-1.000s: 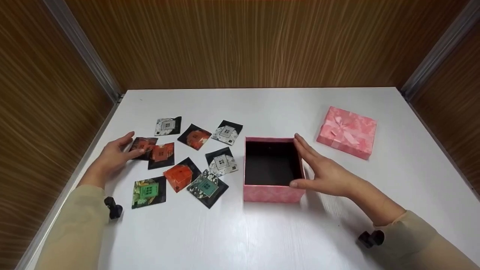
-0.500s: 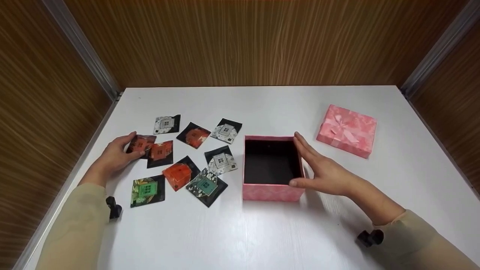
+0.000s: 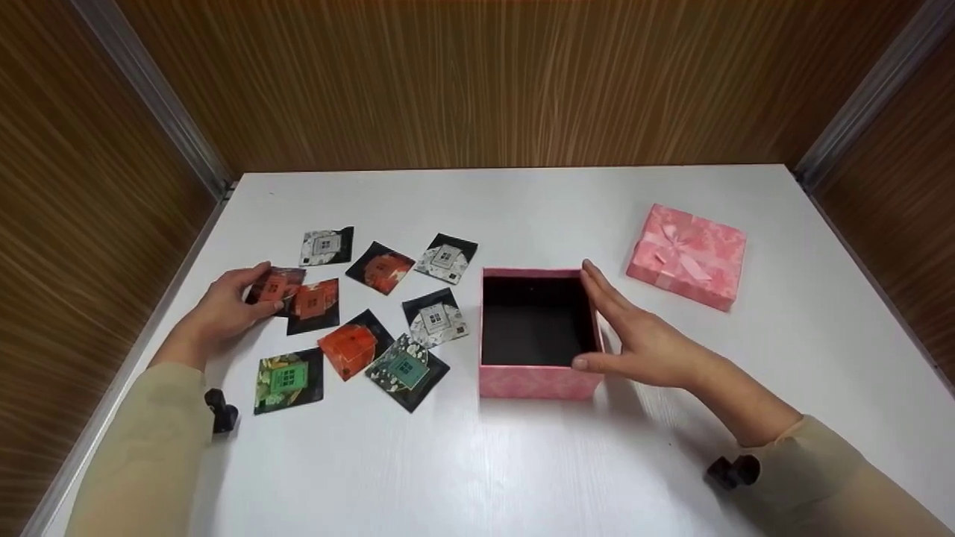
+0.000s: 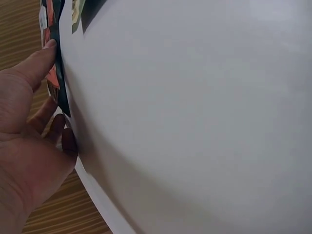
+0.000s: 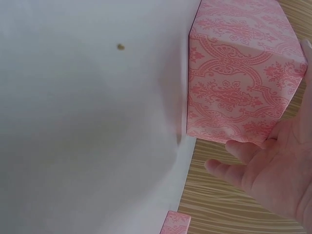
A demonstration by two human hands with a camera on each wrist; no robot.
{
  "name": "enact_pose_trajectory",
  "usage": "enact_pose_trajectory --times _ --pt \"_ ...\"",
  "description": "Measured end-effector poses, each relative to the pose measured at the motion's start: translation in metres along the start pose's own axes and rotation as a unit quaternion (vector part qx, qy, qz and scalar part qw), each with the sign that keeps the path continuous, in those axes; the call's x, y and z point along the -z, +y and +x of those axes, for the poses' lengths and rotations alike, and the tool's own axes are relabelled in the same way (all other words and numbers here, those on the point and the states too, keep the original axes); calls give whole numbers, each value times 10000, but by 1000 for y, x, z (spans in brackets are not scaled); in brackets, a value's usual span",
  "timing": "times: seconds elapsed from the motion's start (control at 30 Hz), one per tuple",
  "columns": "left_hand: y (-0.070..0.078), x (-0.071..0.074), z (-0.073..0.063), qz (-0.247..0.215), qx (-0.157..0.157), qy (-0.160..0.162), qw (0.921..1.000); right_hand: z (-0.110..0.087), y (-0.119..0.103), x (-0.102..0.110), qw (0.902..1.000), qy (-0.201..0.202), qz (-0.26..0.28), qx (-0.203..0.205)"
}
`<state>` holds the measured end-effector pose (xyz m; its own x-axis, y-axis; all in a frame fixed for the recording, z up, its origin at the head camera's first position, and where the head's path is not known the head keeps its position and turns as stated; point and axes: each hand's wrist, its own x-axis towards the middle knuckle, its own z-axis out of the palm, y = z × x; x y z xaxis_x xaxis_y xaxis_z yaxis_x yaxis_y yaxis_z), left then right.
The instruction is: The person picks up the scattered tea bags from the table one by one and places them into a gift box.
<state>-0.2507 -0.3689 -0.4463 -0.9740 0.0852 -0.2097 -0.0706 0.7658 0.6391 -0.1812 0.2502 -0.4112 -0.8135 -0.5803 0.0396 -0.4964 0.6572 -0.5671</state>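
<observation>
In the head view, my left hand (image 3: 227,309) pinches a red-and-black sachet (image 3: 275,286) at the left of a spread of sachets. Its thumb lies on the near edge and the fingers reach round the far left side, as the left wrist view also shows. A second red sachet (image 3: 313,302) slightly overlaps it. My right hand (image 3: 653,347) rests against the right side of an open pink box (image 3: 541,382), fingers straight along the wall and thumb at the near corner. The box's dark inside holds nothing visible. In the right wrist view, the patterned box wall (image 5: 239,87) touches the hand.
A pink lid (image 3: 688,257) with a bow lies at the back right. Several other sachets lie between the left hand and the box, among them a green one (image 3: 289,380) and a white one (image 3: 436,318). Wood-grain panels (image 3: 507,82) surround the white table (image 3: 462,470).
The whole head view has shifted slightly. My left fingers have closed in a little on the red-and-black sachet. The right hand stays against the box.
</observation>
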Motion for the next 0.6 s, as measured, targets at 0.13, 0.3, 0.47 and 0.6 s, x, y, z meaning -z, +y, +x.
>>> enact_pose_trajectory --times 0.13,0.3,0.47,0.6 --pt "0 1 0 -59 -149 86 9998 1 -1 0 10000 32 -33 43" --pt "2 2 -1 -140 -214 175 9995 1 -1 1 10000 0 -47 74" --pt "2 4 -3 -81 -154 279 9995 0 -1 1 10000 -1 13 83" --pt "3 5 -8 -157 24 526 9985 0 0 0 9999 -20 61 84"
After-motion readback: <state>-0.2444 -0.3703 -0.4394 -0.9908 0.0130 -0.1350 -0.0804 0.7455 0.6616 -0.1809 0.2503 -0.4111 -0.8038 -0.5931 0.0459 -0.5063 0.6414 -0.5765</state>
